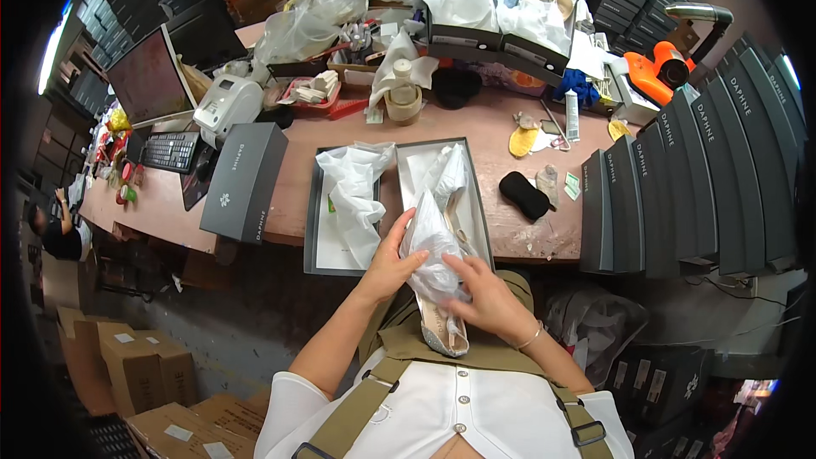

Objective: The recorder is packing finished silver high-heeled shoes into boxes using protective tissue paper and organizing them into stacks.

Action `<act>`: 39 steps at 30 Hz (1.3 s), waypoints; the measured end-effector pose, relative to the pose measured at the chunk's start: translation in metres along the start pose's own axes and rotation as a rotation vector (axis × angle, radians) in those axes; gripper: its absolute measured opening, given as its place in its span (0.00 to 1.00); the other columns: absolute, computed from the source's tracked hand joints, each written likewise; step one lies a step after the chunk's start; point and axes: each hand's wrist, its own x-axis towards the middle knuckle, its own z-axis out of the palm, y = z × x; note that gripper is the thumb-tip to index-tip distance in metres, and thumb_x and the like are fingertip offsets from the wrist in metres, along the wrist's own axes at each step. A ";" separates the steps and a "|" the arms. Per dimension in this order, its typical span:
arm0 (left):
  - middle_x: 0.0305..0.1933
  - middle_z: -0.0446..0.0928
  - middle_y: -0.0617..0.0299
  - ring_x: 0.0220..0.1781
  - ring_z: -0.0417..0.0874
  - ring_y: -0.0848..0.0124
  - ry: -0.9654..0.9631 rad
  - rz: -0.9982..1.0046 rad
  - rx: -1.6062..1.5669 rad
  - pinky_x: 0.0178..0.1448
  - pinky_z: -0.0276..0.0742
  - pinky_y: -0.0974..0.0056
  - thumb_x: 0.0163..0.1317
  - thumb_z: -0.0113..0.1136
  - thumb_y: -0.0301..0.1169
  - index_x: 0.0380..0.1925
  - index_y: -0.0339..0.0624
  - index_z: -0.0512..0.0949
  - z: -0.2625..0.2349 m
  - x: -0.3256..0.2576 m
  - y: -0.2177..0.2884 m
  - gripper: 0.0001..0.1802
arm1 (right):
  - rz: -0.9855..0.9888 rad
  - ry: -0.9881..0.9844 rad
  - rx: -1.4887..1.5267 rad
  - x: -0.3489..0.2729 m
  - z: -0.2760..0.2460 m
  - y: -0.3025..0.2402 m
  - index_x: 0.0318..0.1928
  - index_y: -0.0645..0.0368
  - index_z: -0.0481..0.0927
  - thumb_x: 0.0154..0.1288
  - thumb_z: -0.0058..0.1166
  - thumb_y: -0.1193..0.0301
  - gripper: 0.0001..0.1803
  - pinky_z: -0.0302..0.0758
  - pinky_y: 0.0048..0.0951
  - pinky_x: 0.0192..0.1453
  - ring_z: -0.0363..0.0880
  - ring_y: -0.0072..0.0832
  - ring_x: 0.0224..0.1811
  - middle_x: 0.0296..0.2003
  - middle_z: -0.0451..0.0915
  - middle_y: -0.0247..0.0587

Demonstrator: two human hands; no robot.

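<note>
In front of my body a shoe (446,342) with a glittery silver end is partly covered by a thin, translucent plastic bag (435,242). My left hand (393,263) closes round the bagged part from the left, thumb across the top. From the right, my right hand (493,297) has its bent fingers on the bag, slightly blurred. Just beyond, an open grey shoebox (481,234) holds another shoe (450,177) in white wrapping. Beside it lies the shallow grey lid (314,242), with crumpled white tissue paper (350,200) in it.
A closed grey shoebox (242,183) stands left, near a keyboard (168,151) and a label printer (228,106). Stacked shoeboxes (680,178) wall off the right. A black pouch (524,195) and a tape roll (403,106) lie on the table. Cartons (144,365) sit on the floor.
</note>
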 end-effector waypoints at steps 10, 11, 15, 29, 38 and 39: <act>0.66 0.62 0.54 0.65 0.66 0.69 0.036 0.055 -0.037 0.66 0.63 0.67 0.59 0.54 0.18 0.70 0.37 0.51 -0.003 0.001 -0.012 0.39 | -0.207 0.031 0.083 0.031 0.008 -0.001 0.40 0.63 0.78 0.55 0.55 0.78 0.10 0.74 0.34 0.42 0.77 0.38 0.37 0.36 0.75 0.44; 0.66 0.62 0.54 0.65 0.66 0.69 0.031 0.067 -0.021 0.66 0.63 0.67 0.60 0.53 0.17 0.70 0.36 0.50 -0.002 0.000 -0.013 0.39 | -0.226 0.011 -0.035 0.032 0.012 0.008 0.38 0.63 0.77 0.53 0.55 0.79 0.10 0.73 0.36 0.42 0.76 0.40 0.37 0.35 0.75 0.45; 0.67 0.61 0.54 0.65 0.66 0.69 0.031 -0.004 -0.066 0.66 0.63 0.67 0.60 0.49 0.16 0.71 0.37 0.50 0.002 -0.001 -0.004 0.38 | -0.290 0.271 -0.234 0.041 0.028 0.011 0.36 0.59 0.75 0.46 0.56 0.82 0.13 0.72 0.39 0.41 0.75 0.43 0.37 0.32 0.74 0.43; 0.70 0.57 0.50 0.67 0.63 0.67 0.059 0.040 0.063 0.69 0.59 0.66 0.60 0.48 0.19 0.70 0.34 0.49 0.002 -0.007 0.005 0.37 | -0.345 0.021 -0.311 0.031 0.012 0.010 0.46 0.56 0.77 0.50 0.62 0.74 0.20 0.65 0.45 0.57 0.73 0.41 0.52 0.41 0.76 0.41; 0.64 0.61 0.45 0.66 0.64 0.58 0.116 0.264 0.480 0.70 0.57 0.60 0.62 0.48 0.23 0.70 0.33 0.49 0.013 -0.001 0.009 0.36 | -0.196 0.458 0.167 0.083 0.037 0.025 0.61 0.65 0.63 0.51 0.49 0.86 0.32 0.72 0.41 0.54 0.74 0.55 0.53 0.51 0.72 0.63; 0.66 0.59 0.45 0.66 0.64 0.57 0.127 0.268 0.486 0.70 0.58 0.60 0.59 0.50 0.22 0.70 0.34 0.49 0.019 -0.004 0.008 0.38 | -0.190 0.445 0.154 0.083 0.036 0.027 0.62 0.65 0.63 0.52 0.48 0.86 0.33 0.72 0.41 0.54 0.74 0.54 0.53 0.51 0.73 0.63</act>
